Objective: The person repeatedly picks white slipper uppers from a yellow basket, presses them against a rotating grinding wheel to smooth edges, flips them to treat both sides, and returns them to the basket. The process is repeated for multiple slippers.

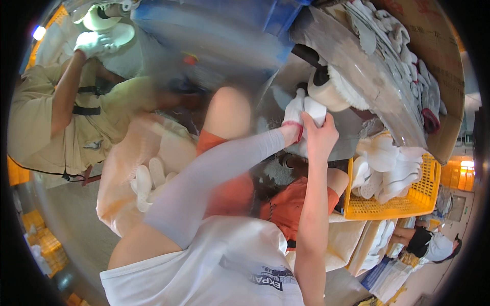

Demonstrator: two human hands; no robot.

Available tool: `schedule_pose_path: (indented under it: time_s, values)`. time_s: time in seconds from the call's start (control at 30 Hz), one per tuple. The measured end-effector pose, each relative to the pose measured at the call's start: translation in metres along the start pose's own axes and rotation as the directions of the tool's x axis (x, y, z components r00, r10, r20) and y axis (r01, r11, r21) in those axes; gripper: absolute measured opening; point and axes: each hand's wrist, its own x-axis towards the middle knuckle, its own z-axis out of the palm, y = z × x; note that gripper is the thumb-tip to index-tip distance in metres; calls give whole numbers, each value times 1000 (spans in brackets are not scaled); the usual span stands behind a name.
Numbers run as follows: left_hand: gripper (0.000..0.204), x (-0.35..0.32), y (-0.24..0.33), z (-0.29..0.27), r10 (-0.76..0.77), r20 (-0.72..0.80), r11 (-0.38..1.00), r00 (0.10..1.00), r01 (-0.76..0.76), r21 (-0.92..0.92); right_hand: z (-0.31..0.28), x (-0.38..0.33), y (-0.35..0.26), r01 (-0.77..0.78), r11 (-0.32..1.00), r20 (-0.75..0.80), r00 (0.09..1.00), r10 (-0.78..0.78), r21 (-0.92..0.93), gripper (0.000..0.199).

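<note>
My right hand (321, 133) is bare and pinches a white shoe sole (315, 112), with the thumb on its upper face. Alongside it, my left hand (294, 113), in a white knit glove with a red cuff, is closed at the sole's left edge; its fingertips are partly hidden. Just beyond both hands is a cream wheel (326, 97) with a dark hub and a fluffy white rim on its right. The sole lies very close to this wheel; whether they touch, I cannot tell.
White soles fill a yellow basket (390, 210) at right. More soles (144, 183) lie in a pale sack (115, 176) at left. A cardboard box (441, 86) holds gloves (393, 30). At far left, a co-worker's gloved hand (94, 45) holds a white sole (121, 34) near another wheel.
</note>
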Motion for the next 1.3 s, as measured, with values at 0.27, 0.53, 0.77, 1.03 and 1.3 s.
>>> schedule_pose_path:
  time_s: [0.27, 0.53, 0.77, 1.03, 1.3]
  values:
    - [37, 13, -24, -8, -215, 297, 939, 930, 280, -198, -22, -10, 3, -93, 990, 15, 996, 92, 103, 40]
    - [47, 21, 9, 7, -368, 2, 930, 930, 368, 13, -45, -37, -45, -129, 991, 389, 915, 106, 33, 68]
    - [65, -33, 30, 34, -266, -93, 963, 960, 268, 16, -64, -26, -57, -34, 975, 357, 928, 112, -218, 36]
    - [58, 12, 26, 21, -138, -41, 987, 990, 141, 74, -49, -66, -9, 94, 995, 110, 990, -89, -43, 25]
    - [52, -7, 5, -17, -244, 125, 968, 962, 234, 85, 20, 0, 22, 120, 978, -109, 984, -139, -169, 28]
